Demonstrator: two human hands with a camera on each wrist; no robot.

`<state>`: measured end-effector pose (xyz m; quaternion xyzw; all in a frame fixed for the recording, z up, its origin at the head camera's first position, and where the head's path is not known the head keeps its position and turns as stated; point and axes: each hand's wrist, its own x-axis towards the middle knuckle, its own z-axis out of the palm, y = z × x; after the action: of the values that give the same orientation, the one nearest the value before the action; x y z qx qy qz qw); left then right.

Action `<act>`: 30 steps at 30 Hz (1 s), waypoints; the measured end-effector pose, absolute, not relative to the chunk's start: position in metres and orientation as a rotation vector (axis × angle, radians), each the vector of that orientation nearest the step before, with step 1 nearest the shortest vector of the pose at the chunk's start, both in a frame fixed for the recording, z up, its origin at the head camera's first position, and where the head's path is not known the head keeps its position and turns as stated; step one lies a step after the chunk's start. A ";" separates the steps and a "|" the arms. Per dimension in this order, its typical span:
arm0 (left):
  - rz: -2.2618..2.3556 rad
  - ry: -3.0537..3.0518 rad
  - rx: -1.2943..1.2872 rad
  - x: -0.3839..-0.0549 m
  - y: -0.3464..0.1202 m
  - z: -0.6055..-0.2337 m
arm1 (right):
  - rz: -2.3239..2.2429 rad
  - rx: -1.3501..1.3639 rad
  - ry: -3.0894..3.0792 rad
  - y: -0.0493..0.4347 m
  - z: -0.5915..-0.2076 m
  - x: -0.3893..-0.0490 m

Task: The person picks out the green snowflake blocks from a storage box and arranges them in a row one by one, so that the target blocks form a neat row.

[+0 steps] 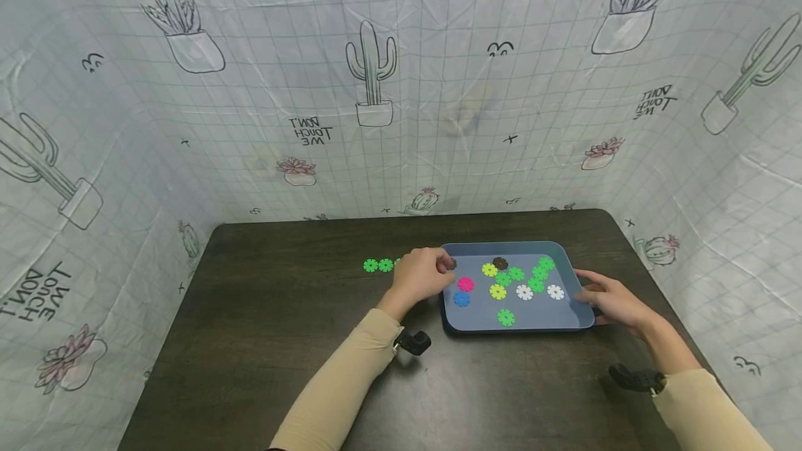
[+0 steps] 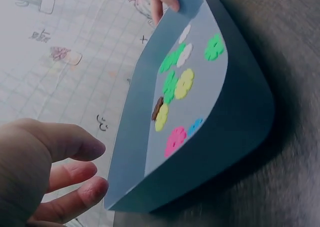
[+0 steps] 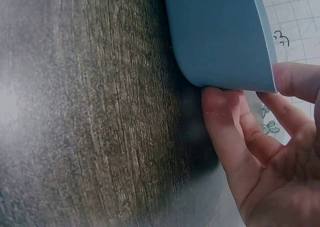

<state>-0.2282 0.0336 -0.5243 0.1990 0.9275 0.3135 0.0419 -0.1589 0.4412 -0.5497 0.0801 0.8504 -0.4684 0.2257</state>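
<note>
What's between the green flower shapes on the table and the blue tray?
In the head view, the left hand is between the green shapes and the tray.

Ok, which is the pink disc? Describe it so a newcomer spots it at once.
On the dark table sits a blue-grey tray. Toward its left end, just beyond the blue disc, lies the notched pink disc, the only pink one there.
</note>
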 end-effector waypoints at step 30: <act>0.565 2.757 0.936 -0.198 0.104 -0.533 | -1.297 0.218 2.343 0.442 -0.552 -0.159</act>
<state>-0.1983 0.1041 -0.5330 0.3145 0.9260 0.1897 0.0877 -0.1593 0.4425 -0.5523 0.0792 0.8496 -0.4702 0.2254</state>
